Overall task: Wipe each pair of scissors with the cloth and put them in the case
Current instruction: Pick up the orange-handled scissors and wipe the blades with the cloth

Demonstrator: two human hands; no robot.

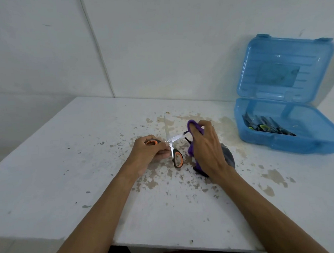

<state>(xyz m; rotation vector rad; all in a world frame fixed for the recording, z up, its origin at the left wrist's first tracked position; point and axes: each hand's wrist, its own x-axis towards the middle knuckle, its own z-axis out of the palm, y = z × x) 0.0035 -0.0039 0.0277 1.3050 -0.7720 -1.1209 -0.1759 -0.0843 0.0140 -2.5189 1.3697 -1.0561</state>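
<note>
Head view. A pair of scissors (pixel 167 132) with orange-and-black handles is held just above the middle of a white table (pixel 68 169) whose paint is chipped. The blades stand spread apart: one points away from the person, the other points right.

The left hand (pixel 151 149) grips the scissors at the handles, its fingers curled round one loop; the second loop hangs free toward the person. The right hand (pixel 207 149) clutches a purple cloth (pixel 193 125), bunched over the outer part of the right-pointing blade. The two hands are near each other but not touching.

A dark grey object (pixel 228 156) shows under the right wrist; what it is cannot be told.

The blue see-through case (pixel 278 142) sits open at the far right of the table. Its lid (pixel 286 67) stands upright by the wall (pixel 159 50). Other pairs (pixel 265 126) lie inside.
</note>
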